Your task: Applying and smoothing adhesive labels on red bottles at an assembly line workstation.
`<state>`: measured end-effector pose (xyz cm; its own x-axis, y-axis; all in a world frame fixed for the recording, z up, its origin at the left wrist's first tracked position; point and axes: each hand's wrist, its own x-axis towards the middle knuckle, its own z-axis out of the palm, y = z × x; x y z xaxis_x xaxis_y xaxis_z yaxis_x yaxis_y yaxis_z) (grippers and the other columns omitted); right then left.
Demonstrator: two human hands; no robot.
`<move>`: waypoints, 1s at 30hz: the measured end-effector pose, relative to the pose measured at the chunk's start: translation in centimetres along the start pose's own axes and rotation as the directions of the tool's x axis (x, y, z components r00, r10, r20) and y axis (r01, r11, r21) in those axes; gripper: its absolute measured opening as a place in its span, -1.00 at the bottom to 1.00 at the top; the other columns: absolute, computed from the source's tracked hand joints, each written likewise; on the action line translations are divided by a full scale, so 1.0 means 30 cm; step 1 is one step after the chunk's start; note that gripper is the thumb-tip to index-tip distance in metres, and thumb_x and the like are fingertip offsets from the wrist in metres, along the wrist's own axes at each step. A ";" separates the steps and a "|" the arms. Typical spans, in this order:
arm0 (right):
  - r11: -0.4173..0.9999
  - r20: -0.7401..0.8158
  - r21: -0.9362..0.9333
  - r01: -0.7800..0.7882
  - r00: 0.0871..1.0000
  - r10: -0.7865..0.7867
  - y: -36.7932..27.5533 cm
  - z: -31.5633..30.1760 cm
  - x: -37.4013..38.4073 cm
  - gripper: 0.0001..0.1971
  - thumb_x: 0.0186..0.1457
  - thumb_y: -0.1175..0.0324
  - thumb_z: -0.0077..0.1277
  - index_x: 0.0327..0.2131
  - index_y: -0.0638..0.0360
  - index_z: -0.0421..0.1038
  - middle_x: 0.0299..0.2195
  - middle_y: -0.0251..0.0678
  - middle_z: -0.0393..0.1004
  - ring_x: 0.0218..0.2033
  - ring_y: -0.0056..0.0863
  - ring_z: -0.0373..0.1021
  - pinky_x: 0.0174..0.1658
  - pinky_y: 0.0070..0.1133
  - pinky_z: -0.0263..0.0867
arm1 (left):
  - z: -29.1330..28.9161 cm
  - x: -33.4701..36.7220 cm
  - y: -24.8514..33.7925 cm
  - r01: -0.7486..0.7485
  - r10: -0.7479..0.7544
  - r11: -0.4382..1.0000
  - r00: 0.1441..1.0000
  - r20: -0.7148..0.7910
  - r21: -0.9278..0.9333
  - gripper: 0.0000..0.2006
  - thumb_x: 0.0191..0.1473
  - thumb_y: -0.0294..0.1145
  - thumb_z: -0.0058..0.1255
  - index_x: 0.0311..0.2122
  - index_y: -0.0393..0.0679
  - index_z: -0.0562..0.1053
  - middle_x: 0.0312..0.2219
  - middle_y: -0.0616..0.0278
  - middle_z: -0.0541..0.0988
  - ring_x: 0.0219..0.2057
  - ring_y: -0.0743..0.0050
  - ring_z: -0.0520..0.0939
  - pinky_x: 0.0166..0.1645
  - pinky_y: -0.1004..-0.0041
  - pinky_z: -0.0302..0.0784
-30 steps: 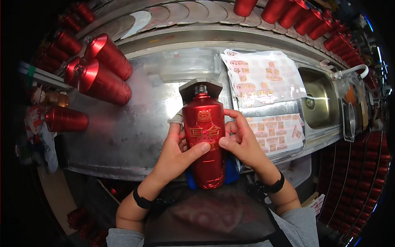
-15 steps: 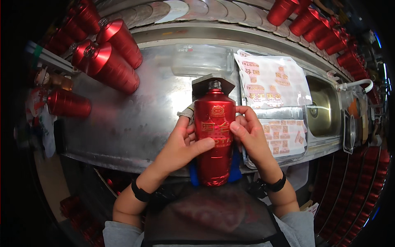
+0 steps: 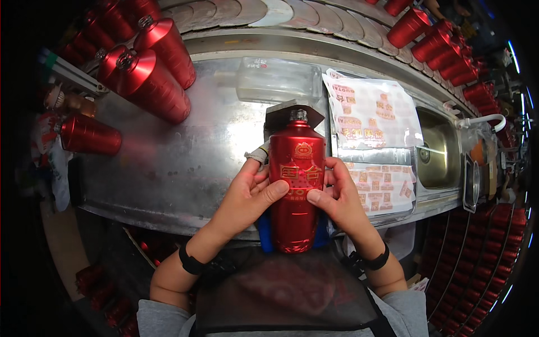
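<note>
A red metallic bottle (image 3: 296,222) with gold lettering stands nearly upright in front of me at the counter's near edge, its clear neck pointing away. My left hand (image 3: 247,194) grips its left side, thumb lying across the front below the large lettering. A pale wrap (image 3: 257,155) covers one fingertip of that hand. From the right side my right hand (image 3: 342,196) holds the same bottle, thumb pressed on the small lettering and fingers curled behind. A dark angular block (image 3: 275,119) sits behind the bottle's neck, and blue cloth (image 3: 266,229) shows beneath.
Sheets of gold-and-red stickers (image 3: 373,112) lie right of the bottle, beside a metal sink (image 3: 435,151). A clear rectangular container (image 3: 278,81) rests behind. Several red bottles (image 3: 151,84) stand at left. Others ride a curved conveyor (image 3: 247,14) along the back.
My right thumb has slid down from the large lettering to the small lettering. My left thumb sits slightly higher. Bottles on the conveyor at upper right have shifted rightward.
</note>
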<state>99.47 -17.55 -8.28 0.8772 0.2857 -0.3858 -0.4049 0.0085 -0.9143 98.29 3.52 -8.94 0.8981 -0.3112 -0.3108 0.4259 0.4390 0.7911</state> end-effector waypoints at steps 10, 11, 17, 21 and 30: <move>0.987 0.095 0.152 -0.045 0.995 0.031 0.000 -0.111 0.028 -0.52 0.11 0.36 0.11 0.08 0.26 0.22 -0.45 -0.45 0.39 -0.50 -0.76 0.30 -0.45 -0.76 0.25 | 0.001 -0.007 0.005 0.001 -0.002 0.998 1.000 0.020 0.058 -0.14 0.12 -0.29 0.18 0.36 -0.19 -0.12 0.19 -0.03 0.26 0.21 0.31 0.33 0.26 0.34 0.25; 0.969 0.075 0.227 -0.096 0.994 0.080 -0.017 -0.137 0.034 -0.58 0.15 0.34 0.03 0.05 0.28 0.27 -0.46 -0.42 0.41 -0.53 -0.71 0.33 -0.50 -0.73 0.27 | 0.002 -0.012 0.007 0.034 -0.036 0.998 0.999 0.028 0.061 -0.11 0.10 -0.29 0.20 0.36 -0.19 -0.13 0.18 -0.05 0.26 0.21 0.29 0.33 0.27 0.31 0.26; 0.964 -0.308 0.203 0.173 0.946 -0.105 -0.083 -0.117 0.004 -0.66 0.06 0.50 0.08 -0.07 0.27 0.30 -0.37 -0.34 0.41 -0.42 -0.61 0.40 -0.33 -0.64 0.39 | 0.015 -0.020 0.014 0.013 -0.019 0.989 0.999 0.038 0.151 -0.08 0.04 -0.31 0.26 0.33 -0.24 -0.14 0.17 -0.09 0.25 0.21 0.23 0.33 0.27 0.25 0.25; 0.734 0.026 -0.433 0.524 0.821 -0.571 -0.140 -0.005 -0.050 -0.66 -0.07 0.55 0.25 -0.19 0.26 0.38 -0.31 -0.25 0.43 -0.30 -0.54 0.42 -0.27 -0.61 0.37 | 0.019 -0.018 0.011 -0.010 0.004 0.991 0.999 0.039 0.131 -0.08 0.04 -0.31 0.26 0.32 -0.26 -0.13 0.15 -0.08 0.27 0.20 0.24 0.34 0.26 0.25 0.27; 0.419 0.117 -0.681 0.600 0.655 -0.747 -0.333 0.035 0.134 -0.79 -0.04 0.50 0.25 -0.33 0.26 0.43 -0.42 -0.25 0.52 -0.44 -0.53 0.48 -0.36 -0.64 0.37 | 0.016 -0.018 0.018 -0.035 0.033 0.994 0.999 0.029 0.102 -0.24 0.06 -0.29 0.25 0.21 -0.28 0.03 0.08 -0.02 0.36 0.13 0.34 0.42 0.22 0.31 0.33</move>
<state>106.77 -15.48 -0.56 0.8465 0.2925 0.4449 0.5323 -0.4778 -0.6988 97.98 3.53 -8.10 0.9080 -0.3206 -0.2697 0.3804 0.3612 0.8514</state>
